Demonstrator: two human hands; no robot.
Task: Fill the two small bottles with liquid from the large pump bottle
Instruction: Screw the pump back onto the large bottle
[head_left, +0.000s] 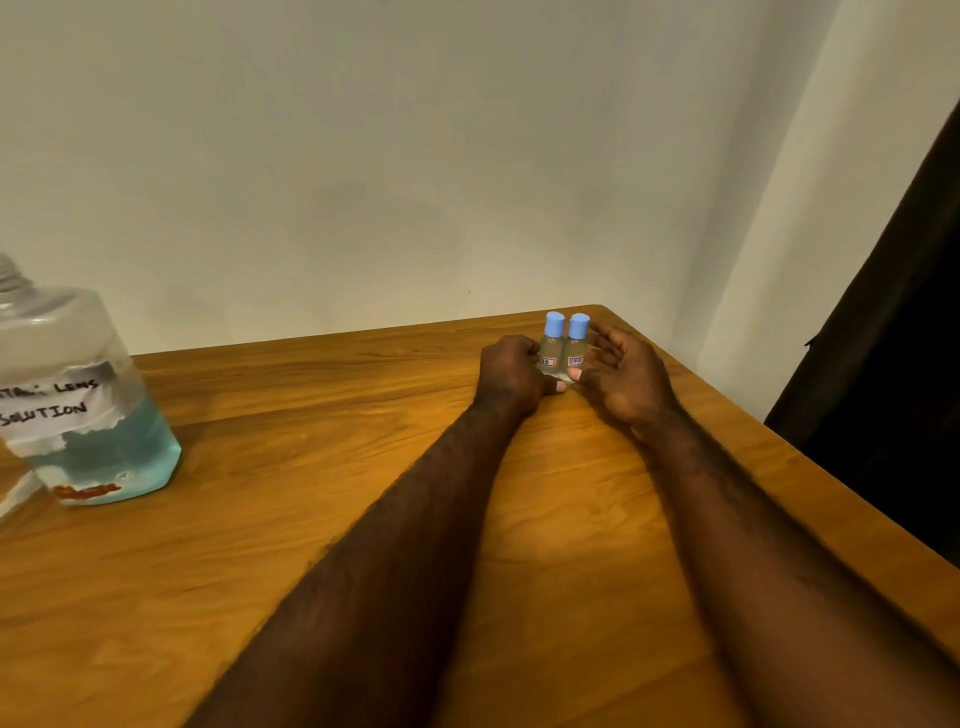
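Note:
Two small clear bottles with blue caps stand side by side near the table's far right corner: the left small bottle (550, 345) and the right small bottle (576, 347). My left hand (511, 371) curls round the left one, thumb at its base. My right hand (621, 371) cups the right one, its thumb against the base and its fingers loosely bent behind. The large bottle (78, 410) stands at the far left, about a third full of blue liquid, with a bare threaded neck and a handwritten label. No pump is in view.
The wooden table (322, 519) meets a pale wall at the back. Its right edge runs diagonally past my right forearm, with a dark curtain (893, 364) beyond it. A pale object (15, 493) shows at the left frame edge.

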